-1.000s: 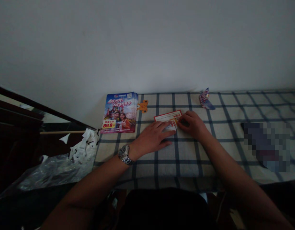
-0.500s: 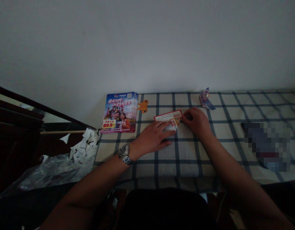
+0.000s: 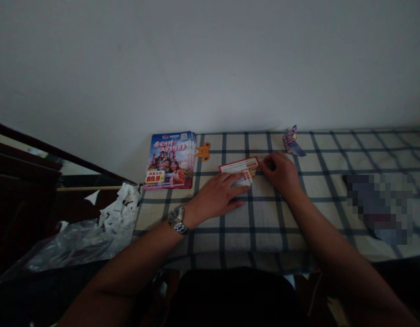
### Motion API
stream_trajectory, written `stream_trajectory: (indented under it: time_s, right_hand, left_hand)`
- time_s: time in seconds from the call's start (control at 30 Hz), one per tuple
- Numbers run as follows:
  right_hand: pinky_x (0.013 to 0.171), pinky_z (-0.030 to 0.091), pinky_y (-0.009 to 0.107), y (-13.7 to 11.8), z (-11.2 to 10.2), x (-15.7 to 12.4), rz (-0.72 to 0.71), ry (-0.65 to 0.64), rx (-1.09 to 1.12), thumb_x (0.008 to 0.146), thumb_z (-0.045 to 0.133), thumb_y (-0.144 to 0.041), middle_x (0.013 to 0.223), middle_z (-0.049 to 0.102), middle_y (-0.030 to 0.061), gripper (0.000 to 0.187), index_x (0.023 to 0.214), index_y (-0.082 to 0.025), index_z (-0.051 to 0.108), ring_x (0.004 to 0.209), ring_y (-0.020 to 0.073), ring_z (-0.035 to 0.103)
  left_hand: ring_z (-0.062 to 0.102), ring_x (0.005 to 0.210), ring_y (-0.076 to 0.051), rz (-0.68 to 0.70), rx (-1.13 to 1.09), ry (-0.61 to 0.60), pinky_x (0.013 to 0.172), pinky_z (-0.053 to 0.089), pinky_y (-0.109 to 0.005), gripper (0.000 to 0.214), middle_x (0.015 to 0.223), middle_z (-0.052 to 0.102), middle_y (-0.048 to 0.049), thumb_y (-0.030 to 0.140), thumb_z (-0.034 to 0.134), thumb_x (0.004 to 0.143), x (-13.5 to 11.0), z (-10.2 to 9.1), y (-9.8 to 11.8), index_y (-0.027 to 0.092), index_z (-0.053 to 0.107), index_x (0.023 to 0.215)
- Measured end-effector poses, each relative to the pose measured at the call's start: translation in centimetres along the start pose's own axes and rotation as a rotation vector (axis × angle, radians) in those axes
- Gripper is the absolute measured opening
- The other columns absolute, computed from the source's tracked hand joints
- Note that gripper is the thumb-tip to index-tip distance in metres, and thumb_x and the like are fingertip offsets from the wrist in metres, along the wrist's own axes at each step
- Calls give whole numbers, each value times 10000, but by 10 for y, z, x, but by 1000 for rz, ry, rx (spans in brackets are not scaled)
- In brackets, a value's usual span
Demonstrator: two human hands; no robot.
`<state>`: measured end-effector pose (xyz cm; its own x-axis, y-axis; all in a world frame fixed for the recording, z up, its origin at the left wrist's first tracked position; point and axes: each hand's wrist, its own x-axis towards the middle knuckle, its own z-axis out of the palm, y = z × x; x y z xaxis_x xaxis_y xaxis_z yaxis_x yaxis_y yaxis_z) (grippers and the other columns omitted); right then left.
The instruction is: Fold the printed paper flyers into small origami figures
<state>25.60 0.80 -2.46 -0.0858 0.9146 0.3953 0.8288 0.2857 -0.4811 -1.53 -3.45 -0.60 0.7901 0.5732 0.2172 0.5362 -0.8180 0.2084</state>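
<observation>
Left hand (image 3: 214, 197) flat on rectangular paper card (image 3: 237, 165)

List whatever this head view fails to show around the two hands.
Head view:
- Lower part of the flyer: covered by the left hand.
- Fingers of the right hand: tucked under its knuckles, grip unclear.
- Flyer print: too small, dim.
- One thing on the checked cloth, right: blurred into blocks.

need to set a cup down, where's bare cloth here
Bare blue-checked cloth lies along the front edge, nearer than the left hand, and between the right hand and the blurred dark object. Crowded around the red-bordered white paper slip under that hand.
</observation>
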Motion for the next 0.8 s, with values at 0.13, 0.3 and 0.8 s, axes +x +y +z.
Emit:
stream_trajectory:
  time_s: [0.13,0.3,0.8]
  right_hand:
    - [646,430,334,3,0,-2,-59,-56,9,927,693,-343,853,616,50,153,854,-215,650,737,206,579]
    - [673,450,351,6,1,-2,-120,-86,8,922,689,-311,852,630,60,125,851,-212,660,778,228,597]
    - [819,521,423,7,2,-5,-206,-98,18,943,711,-367,986,682,87,158,1004,-222,727,914,276,646]
  left_hand:
    - [463,1404,-334,7,-12,1,1159,478,-532,451,1537,490,-117,487,603,1026,0,-1,-1,277,609,1425]
    - [453,1408,-341,32,-31,11,1155,477,-539,454,1532,493,-122,533,614,1008,0,-5,1,275,642,1380]
    - [465,1404,-322,16,-35,5,1168,460,-521,454,1539,493,-99,497,613,1017,0,-3,-2,313,613,1432]
